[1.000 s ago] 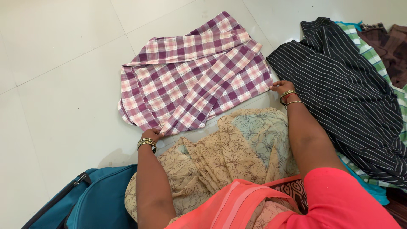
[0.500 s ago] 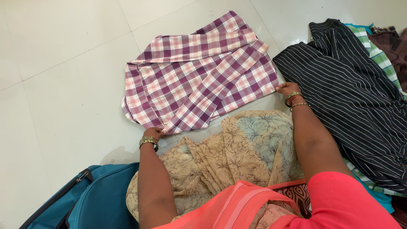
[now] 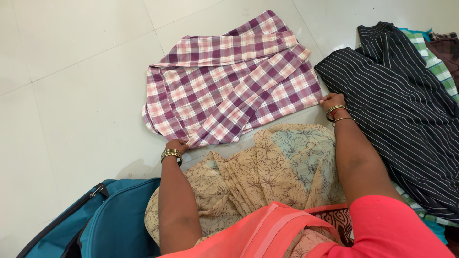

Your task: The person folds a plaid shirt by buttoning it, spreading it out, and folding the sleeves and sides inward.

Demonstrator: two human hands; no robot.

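At the far left, a teal bag [image 3: 114, 217] sits on the white tiled floor [image 3: 71, 95] beside the person's knee. Just right of it the left hand [image 3: 176, 145] rests at the near left corner of a purple and pink checked shirt [image 3: 229, 86], its fingers curled down onto the hem; whether they pinch the cloth or only press it cannot be told. The shirt lies flat on the floor straight ahead of both hands, partly folded, with one sleeve laid slantwise across the body and its long axis running from the near left corner up toward the far right. Below it a beige flowered cloth [image 3: 267, 172] covers the lap. Further right, the right hand [image 3: 331, 100] holds the shirt's near right corner, fingers closed on the edge, bangles at the wrist. Both hands sit at the near hem, equally close, with the rest of the shirt lying away from them. Rightmost lies a black striped garment [image 3: 397, 110] over a green checked cloth [image 3: 437, 62].
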